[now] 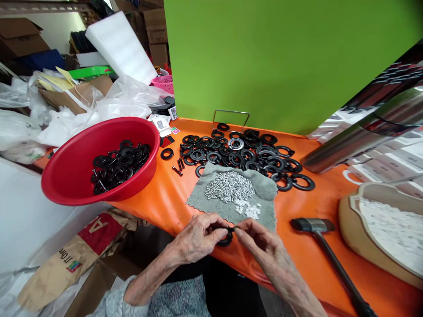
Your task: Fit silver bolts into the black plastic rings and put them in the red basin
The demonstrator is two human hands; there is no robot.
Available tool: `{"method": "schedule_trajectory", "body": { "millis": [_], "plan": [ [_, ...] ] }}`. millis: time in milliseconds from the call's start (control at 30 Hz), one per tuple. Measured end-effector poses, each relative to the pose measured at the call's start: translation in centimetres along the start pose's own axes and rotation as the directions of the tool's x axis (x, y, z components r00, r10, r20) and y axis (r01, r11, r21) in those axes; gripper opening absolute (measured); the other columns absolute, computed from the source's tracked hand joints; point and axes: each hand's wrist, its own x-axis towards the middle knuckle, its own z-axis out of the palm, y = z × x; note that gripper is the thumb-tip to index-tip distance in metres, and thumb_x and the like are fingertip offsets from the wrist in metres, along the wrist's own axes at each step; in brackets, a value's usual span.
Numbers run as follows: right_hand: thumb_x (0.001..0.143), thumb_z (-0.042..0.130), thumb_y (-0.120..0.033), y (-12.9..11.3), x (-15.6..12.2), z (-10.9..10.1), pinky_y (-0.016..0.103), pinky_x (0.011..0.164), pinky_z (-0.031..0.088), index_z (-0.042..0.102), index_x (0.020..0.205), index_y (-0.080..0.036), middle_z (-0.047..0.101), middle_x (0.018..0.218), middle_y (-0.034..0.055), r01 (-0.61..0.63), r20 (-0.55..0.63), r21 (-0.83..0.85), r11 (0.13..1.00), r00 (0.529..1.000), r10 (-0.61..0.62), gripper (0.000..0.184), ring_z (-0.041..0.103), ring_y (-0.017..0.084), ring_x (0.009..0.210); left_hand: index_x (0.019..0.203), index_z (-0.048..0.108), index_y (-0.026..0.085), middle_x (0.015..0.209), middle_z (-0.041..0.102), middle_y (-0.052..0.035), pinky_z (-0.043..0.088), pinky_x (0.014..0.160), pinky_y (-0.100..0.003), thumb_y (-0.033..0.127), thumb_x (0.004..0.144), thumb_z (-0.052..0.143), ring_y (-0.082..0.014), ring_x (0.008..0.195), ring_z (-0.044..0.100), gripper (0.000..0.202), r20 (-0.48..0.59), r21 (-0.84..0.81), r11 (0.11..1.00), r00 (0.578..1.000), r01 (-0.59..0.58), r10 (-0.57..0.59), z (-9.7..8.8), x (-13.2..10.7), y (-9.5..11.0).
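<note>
My left hand [197, 237] and my right hand [261, 240] meet at the near edge of the orange table [165, 198]. Together they pinch one black ring [225, 237], fingers closed round it. Just beyond lies a grey cloth [264, 187] carrying a heap of small silver screws [230, 186] and a few white bits [249, 210]. Behind the cloth spreads a pile of black rings [244, 154]. A red bowl [76, 167] to the left holds more black rings with pins.
A hammer [325, 246] lies to the right of my hands. A beige tray [350, 220] of white pieces sits at the far right. A green wall stands behind. Plastic bags, cardboard boxes and a paper bag crowd the left side.
</note>
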Motion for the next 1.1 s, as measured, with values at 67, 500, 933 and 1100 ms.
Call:
{"method": "schedule_trajectory", "body": {
  "millis": [67, 500, 933, 1100],
  "plan": [
    [0.086, 0.054, -0.048, 0.5, 0.4, -0.5, 0.024, 0.055, 0.040, 0.061, 0.075, -0.022, 0.057, 0.063, -0.0024, 0.145, 0.043, -0.152, 0.978, 0.989, -0.140, 0.029, 0.051, 0.012, 0.059, 0.091, 0.064, 0.017, 0.081, 0.066, -0.0004, 0.046, 0.070, -0.024, 0.019, 0.087, 0.052, -0.0132, 0.072, 0.058, 0.013, -0.010, 0.093, 0.994, 0.998, -0.054, 0.055, -0.2, 0.3, 0.0],
    [0.094, 0.039, -0.020, 5.5, 0.4, -0.7, 0.030, 0.065, 0.051, 0.065, 0.093, -0.024, 0.062, 0.074, 0.0044, 0.522, 0.185, -0.466, 0.714, 0.847, -0.498, 0.026, 0.057, 0.017, 0.069, 0.095, 0.058, 0.018, 0.092, 0.055, -0.0029, 0.049, 0.084, -0.027, 0.009, 0.089, 0.047, -0.0171, 0.091, 0.057, 0.016, 0.010, 0.382, 0.915, 0.991, -0.128, 0.135, 1.6, 0.1, -2.4],
    [0.096, 0.035, -0.026, 5.7, -2.8, -4.4, 0.041, 0.078, 0.049, 0.044, 0.131, -0.022, 0.060, 0.105, 0.0129, 0.379, 0.027, -0.785, 0.490, 0.811, -0.584, 0.037, 0.059, 0.026, 0.092, 0.087, 0.060, 0.016, 0.087, 0.056, -0.0030, 0.048, 0.079, -0.026, 0.010, 0.091, 0.047, -0.0160, 0.085, 0.056, 0.015, -0.009, 0.341, 0.922, 0.980, -0.182, 0.197, 1.5, -0.1, -2.9],
    [0.091, 0.030, -0.048, 9.1, -5.5, -11.3, 0.046, 0.058, 0.041, 0.059, 0.096, -0.014, 0.053, 0.071, 0.0170, -0.191, -0.264, -0.962, 0.197, 0.839, -0.476, 0.046, 0.051, 0.032, 0.066, 0.084, 0.059, 0.016, 0.086, 0.055, -0.0023, 0.048, 0.077, -0.025, 0.010, 0.091, 0.048, -0.0154, 0.083, 0.056, 0.015, -0.010, 0.341, 0.918, 0.976, -0.202, 0.218, 1.7, 0.0, -3.3]
  ]
}}
